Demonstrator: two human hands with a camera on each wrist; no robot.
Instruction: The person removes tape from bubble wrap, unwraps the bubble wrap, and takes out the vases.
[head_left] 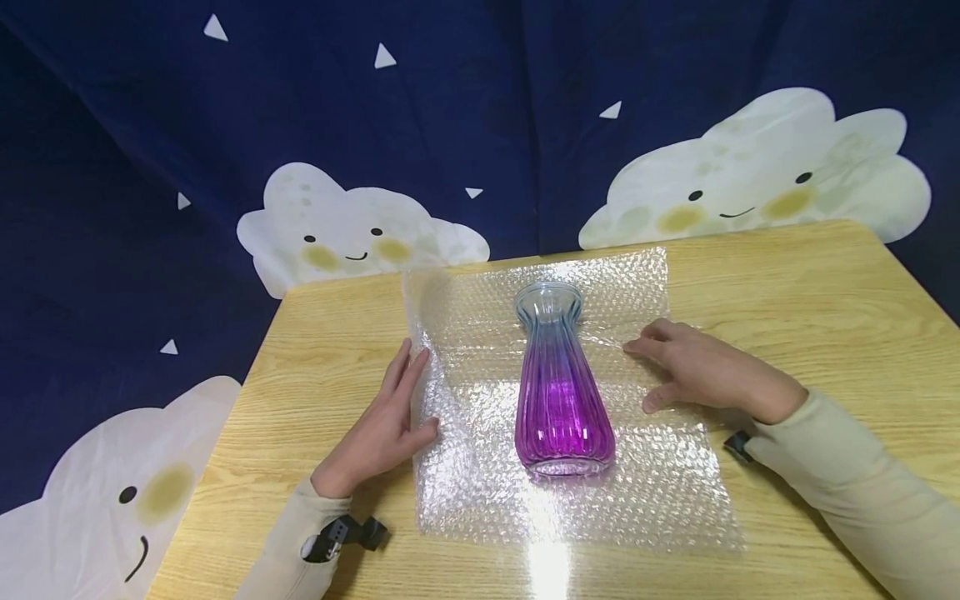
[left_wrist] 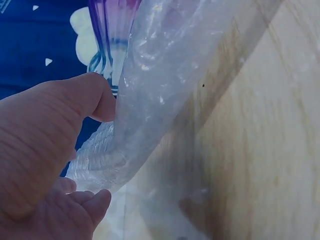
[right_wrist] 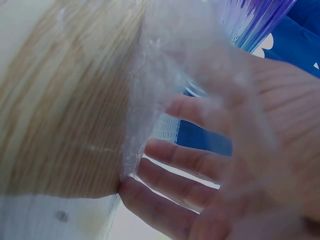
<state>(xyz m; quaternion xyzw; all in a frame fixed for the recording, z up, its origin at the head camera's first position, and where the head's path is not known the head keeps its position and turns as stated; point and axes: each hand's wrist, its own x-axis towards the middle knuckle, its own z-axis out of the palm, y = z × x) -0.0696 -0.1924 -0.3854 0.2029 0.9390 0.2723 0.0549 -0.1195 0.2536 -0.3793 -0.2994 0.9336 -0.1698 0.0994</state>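
While vase [head_left: 564,392] lies on bubble wrap [head_left: 480,467], hands [head_left: 381,429] [head_left: 697,367] flanking

From here I see a ribbed glass vase [head_left: 562,392], bluish at its flared mouth, magenta toward the base, lying on its side, mouth away, on clear bubble wrap [head_left: 480,500] spread across the wooden table [head_left: 795,300].

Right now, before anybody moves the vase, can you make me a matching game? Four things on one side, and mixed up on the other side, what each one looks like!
Things:
1. vase
2. bubble wrap
3. table
4. curtain

Looks:
A. dark blue, hanging at the back
B. clear and bumpy
C. purple and bluish, lying down
D. light brown wood

Right pairs: 1-C, 2-B, 3-D, 4-A
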